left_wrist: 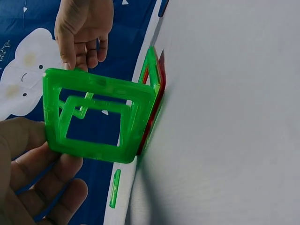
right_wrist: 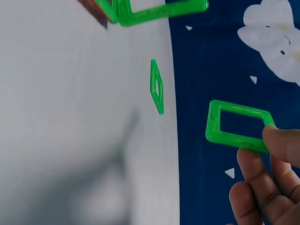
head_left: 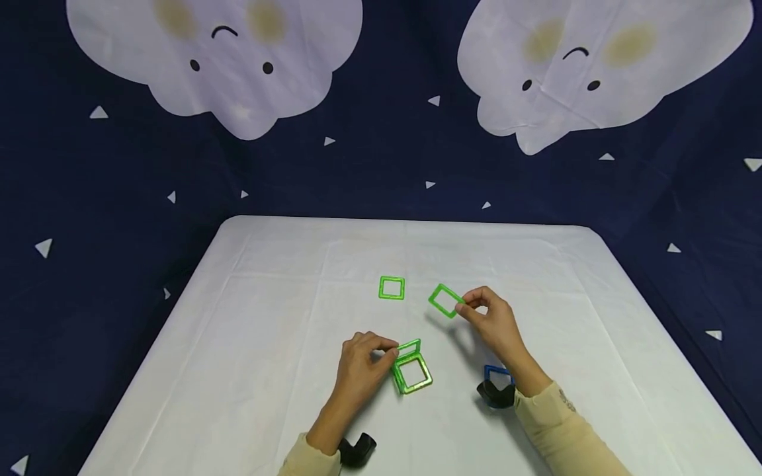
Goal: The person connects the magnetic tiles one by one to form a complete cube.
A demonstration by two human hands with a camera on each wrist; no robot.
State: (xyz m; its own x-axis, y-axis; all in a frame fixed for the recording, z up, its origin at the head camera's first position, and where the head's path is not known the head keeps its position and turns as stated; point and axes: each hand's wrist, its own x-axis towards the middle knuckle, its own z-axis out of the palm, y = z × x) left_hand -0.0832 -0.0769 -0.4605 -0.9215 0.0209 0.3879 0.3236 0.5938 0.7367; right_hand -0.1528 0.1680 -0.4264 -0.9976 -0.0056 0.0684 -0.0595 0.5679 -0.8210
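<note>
Left of centre in the head view, my left hand (head_left: 360, 367) pinches one green square magnetic tile (left_wrist: 93, 152) by its side edge. That tile stands up from the table, joined to other green tiles (head_left: 417, 387); a red edge shows along the base in the left wrist view. My right hand (head_left: 497, 327) holds a separate green square tile (right_wrist: 214, 122) by one corner between thumb and fingers. It is tilted in the air, apart from the joined tiles. Another green square tile (head_left: 381, 288) lies flat farther back on the white table.
A blue tile (head_left: 499, 369) lies under the right wrist, partly hidden by a black wrist piece (head_left: 497, 395). Another black wrist piece (head_left: 359, 451) is at the left wrist. The white table (head_left: 268, 317) ends at a dark blue backdrop (head_left: 387, 178) with clouds.
</note>
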